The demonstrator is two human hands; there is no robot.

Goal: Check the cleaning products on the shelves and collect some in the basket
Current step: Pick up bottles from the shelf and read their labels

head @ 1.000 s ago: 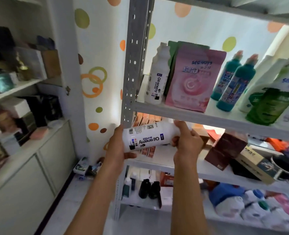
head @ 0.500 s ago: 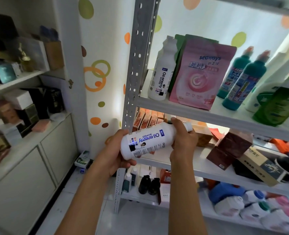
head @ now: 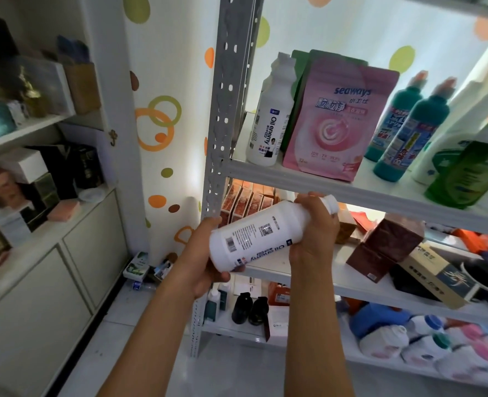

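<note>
Bottle (head: 261, 234) gripped at base by left hand (head: 201, 260) and at neck by right hand (head: 314, 230): best turned slowly, barcode panel up, to read.

Domestic storeroom or small stockroom. Evidence: grey slotted-steel shelving (head: 351, 193) stocked with cleaning bottles (head: 408, 136), a pink "seaways" refill pouch (head: 337, 124) and boxed goods (head: 434, 273); white built-in cabinet (head: 51, 267) holding gift boxes; polka-dot wallpaper (head: 165, 110).
</note>
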